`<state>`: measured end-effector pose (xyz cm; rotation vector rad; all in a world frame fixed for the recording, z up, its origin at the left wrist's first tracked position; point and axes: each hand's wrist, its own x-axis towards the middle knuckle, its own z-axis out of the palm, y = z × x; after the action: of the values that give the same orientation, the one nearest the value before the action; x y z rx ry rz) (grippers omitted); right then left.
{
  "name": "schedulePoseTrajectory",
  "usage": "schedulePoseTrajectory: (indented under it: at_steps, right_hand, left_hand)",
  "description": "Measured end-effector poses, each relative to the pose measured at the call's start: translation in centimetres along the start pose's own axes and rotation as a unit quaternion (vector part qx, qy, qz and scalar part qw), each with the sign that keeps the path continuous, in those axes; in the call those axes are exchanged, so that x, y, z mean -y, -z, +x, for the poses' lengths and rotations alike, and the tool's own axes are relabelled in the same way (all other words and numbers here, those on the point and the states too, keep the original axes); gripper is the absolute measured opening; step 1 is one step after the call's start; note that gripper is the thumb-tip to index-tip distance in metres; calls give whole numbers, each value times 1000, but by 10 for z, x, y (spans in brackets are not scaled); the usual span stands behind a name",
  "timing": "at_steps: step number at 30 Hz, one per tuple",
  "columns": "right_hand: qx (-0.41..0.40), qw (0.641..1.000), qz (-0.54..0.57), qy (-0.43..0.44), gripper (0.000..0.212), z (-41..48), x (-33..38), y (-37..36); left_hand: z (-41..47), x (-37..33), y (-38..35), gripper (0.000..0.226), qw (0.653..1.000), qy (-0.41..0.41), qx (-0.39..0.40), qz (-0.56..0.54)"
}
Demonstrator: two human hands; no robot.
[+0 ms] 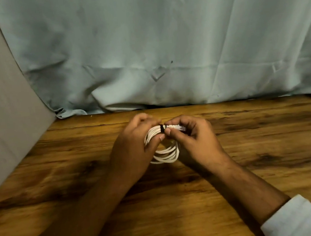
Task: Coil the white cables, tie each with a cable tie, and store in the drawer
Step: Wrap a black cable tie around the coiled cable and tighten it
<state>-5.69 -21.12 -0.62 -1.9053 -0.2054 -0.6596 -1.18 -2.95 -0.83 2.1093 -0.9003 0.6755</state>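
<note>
A white cable [166, 153] is wound into a small coil and held just above the wooden table [251, 145] near its far edge. A black cable tie [162, 129] wraps the top of the coil. My left hand [133, 151] grips the coil's left side, thumb beside the tie. My right hand [192, 140] pinches the coil right of the tie, where the cable's plug ends [179, 128] stick out between its fingers. No drawer is in view.
A pale blue-grey cloth [162, 49] hangs behind the table's far edge. A grey panel [1, 116] slants along the left side. A white sleeve [302, 219] covers my right forearm at the lower right.
</note>
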Motion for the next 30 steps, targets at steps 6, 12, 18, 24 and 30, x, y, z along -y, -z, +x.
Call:
schedulePoseTrajectory:
  at_steps: [6, 12, 18, 24, 30]
  right_hand:
    - [11, 1000, 9, 5, 12, -2, 0, 0]
    - [34, 997, 65, -21, 14, -1, -5, 1]
    - [76, 997, 13, -3, 14, -6, 0, 6]
    - [25, 999, -24, -12, 8, -24, 9, 17]
    - [-43, 999, -15, -7, 7, -51, 20, 63]
  left_hand:
    - [1, 1, 0, 21, 991, 71, 2, -115]
    - [4, 0, 1, 13, 910, 226, 71, -340]
    - [2, -11, -1, 14, 874, 265, 61, -402]
    - [-5, -27, 0, 23, 879, 228, 92, -409]
    - [-12, -65, -13, 19, 868, 225, 158, -413]
